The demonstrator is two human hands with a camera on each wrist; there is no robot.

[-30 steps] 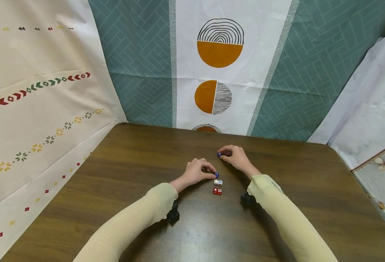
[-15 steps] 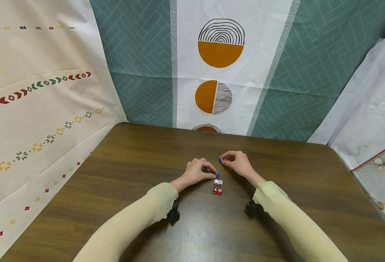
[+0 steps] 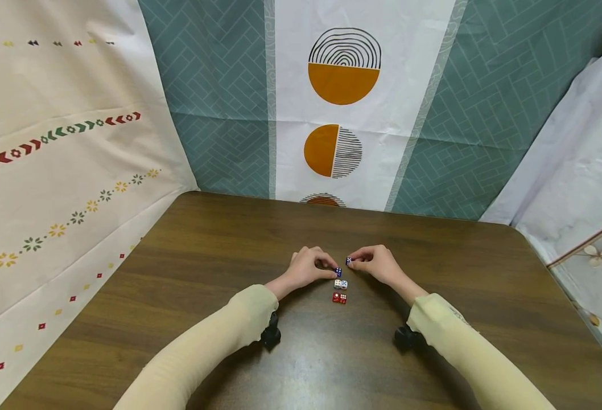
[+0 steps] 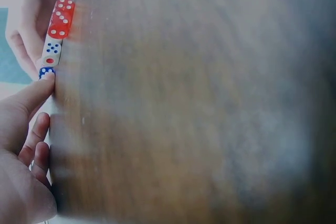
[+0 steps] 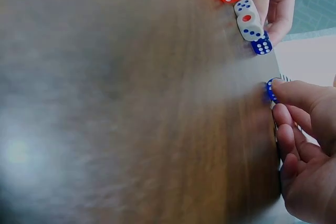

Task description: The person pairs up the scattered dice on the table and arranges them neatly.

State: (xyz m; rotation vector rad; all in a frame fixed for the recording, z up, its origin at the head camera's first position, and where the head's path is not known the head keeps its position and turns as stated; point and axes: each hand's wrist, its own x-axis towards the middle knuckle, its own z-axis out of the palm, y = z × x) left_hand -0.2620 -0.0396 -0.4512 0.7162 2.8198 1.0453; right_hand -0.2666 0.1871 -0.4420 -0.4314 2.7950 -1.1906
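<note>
My left hand (image 3: 307,269) pinches a blue die (image 3: 338,272) between thumb and finger, just behind a pair of white dice (image 3: 341,284). In front of the white pair lies a pair of red dice (image 3: 339,298), side by side. A second blue die (image 3: 349,261) is pinched by my right hand (image 3: 379,265), a short gap to the right of and behind the first one. In the right wrist view that blue die (image 5: 272,91) is partly covered by the thumb. The left wrist view shows the left thumb over part of its blue die (image 4: 47,72).
The dice rest on a brown wooden table (image 3: 219,239). A teal and white patterned cloth (image 3: 229,102) hangs behind its far edge. Cream cloth (image 3: 65,171) hangs at the left, and pale cloth (image 3: 582,171) at the right.
My right hand has come toward me and slightly right with its blue die, nearer the left hand's die. The left hand and the white and red dice have stayed in place.
</note>
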